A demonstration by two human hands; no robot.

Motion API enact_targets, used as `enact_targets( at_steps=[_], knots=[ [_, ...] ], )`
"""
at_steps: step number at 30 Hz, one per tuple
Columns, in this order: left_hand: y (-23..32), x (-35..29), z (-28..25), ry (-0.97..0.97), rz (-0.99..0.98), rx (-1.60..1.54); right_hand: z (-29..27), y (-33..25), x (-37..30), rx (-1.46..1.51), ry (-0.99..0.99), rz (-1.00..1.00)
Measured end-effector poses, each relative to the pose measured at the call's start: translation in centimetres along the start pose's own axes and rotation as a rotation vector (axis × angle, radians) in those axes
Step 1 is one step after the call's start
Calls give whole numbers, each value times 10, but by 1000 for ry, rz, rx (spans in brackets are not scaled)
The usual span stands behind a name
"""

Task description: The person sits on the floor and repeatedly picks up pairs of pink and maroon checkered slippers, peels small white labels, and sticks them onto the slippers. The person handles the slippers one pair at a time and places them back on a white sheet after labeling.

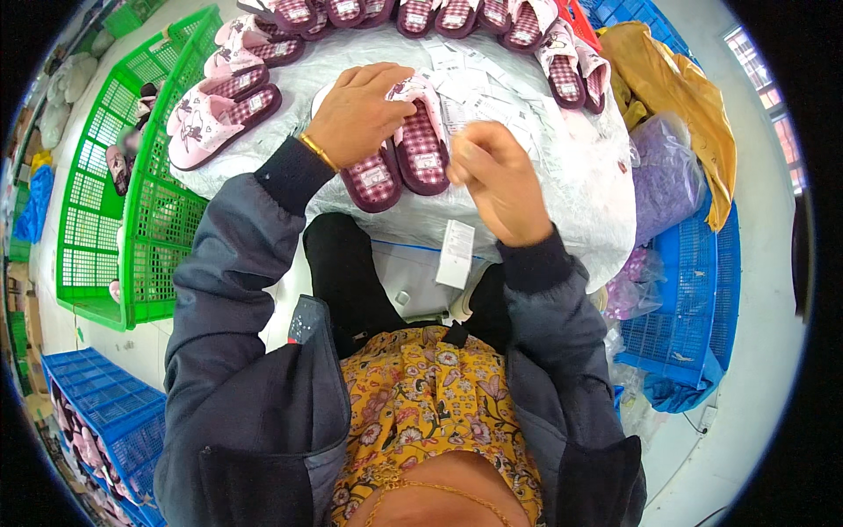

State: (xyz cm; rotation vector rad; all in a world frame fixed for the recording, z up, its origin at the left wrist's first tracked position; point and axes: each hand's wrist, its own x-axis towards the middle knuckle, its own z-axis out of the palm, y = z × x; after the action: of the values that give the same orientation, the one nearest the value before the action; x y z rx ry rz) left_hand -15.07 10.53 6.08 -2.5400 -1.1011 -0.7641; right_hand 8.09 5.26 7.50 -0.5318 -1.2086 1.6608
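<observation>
A pair of pink slippers with dark red checked insoles lies on the covered table before me: the left slipper [371, 182] and the right slipper [423, 154]. My left hand [362, 114] reaches over the left one, hiding much of its upper. Its thumb and fingers close on the pink upper of the right slipper. Just right of the pair, my right hand [499, 180] is closed, fingertips pinched together and a little blurred. Whatever it may hold is too small to make out. Small white paper tags [479, 88] lie spread behind it.
More slippers [224, 123] line the table's left and far edges, with another pair [572, 72] at the right. A white box [455, 255] sits at the near edge. Green crates [167, 237] stand left; blue crates [676, 290] and a yellow cloth [680, 97] are on the right.
</observation>
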Motion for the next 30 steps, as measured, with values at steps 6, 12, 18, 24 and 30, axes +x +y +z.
enact_targets(
  at_steps=[6,12,18,24,30],
  knots=[
    [-19,11,23,-220,-27,-46,-13,61,53,-239,212,185],
    [-26,11,34,-253,-126,-69,-24,87,62,-606,331,211],
    [-39,13,43,-389,-145,-142,-24,86,66,-729,310,256],
    [-43,13,54,-347,-159,-129,-27,91,68,-761,323,246],
    [-45,13,55,-353,-149,-203,-21,81,70,-775,299,294]
  ],
)
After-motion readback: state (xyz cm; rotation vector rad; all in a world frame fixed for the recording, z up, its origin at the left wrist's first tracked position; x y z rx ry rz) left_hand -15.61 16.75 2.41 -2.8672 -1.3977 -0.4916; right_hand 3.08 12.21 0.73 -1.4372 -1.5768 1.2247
